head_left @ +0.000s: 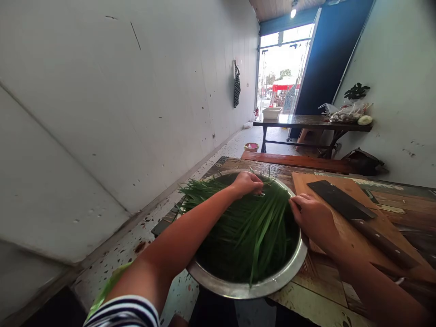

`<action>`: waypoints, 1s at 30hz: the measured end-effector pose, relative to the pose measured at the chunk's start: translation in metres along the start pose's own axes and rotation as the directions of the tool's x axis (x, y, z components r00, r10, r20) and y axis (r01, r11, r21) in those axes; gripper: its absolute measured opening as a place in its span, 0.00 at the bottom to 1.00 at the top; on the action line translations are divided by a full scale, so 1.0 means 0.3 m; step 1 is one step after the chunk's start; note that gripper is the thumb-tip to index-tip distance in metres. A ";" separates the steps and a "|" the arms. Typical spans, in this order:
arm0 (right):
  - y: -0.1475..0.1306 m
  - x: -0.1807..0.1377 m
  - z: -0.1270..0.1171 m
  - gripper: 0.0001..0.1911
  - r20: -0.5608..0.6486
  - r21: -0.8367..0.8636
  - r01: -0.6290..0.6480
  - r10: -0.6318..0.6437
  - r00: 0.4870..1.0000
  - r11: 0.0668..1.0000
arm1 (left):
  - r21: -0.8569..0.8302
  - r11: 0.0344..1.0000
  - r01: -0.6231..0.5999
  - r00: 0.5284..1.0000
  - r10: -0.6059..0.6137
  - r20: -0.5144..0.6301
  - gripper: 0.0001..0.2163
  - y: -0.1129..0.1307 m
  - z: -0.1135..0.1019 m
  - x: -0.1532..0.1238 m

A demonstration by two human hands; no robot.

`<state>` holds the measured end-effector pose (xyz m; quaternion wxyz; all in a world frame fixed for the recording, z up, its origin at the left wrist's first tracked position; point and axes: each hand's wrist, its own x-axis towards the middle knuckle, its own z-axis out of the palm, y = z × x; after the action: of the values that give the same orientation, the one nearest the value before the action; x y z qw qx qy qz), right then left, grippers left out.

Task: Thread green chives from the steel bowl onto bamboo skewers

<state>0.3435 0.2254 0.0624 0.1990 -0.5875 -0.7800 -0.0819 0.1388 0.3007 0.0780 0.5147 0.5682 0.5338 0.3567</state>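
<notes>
A wide steel bowl (279,280) sits at the near left corner of a wooden table, filled with long green chive leaves (254,227). My left hand (247,183) reaches over the far side of the bowl, fingers pinched closed on some of the leaves. My right hand (311,215) rests at the bowl's right rim, fingers curled into the leaves there.
A wooden cutting board (354,227) lies right of the bowl with a cleaver (344,202) on it. A bench (296,160) and a second table (306,121) with a tub and bags stand farther back. A white wall runs along the left.
</notes>
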 end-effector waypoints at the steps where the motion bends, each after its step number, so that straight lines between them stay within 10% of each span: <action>1: 0.001 0.000 0.001 0.17 0.003 -0.002 0.001 -0.001 1.000 1.000 | 0.000 1.000 0.001 1.000 -0.001 0.001 0.03 0.001 0.007 -0.003; 21: 0.002 0.001 -0.001 0.18 0.010 -0.020 0.006 -0.006 1.000 1.000 | 0.157 0.975 -0.159 0.985 0.167 -0.040 0.07 -0.039 0.034 0.016; 30: 0.019 0.003 0.009 0.16 0.023 -0.045 0.012 -0.011 1.000 0.999 | 0.706 0.659 -0.259 0.947 0.317 0.052 0.11 0.064 -0.021 -0.039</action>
<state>0.3481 0.2288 0.0598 0.1765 -0.5881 -0.7837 -0.0938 0.1355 0.2925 0.0996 0.1751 0.7844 0.5513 0.2241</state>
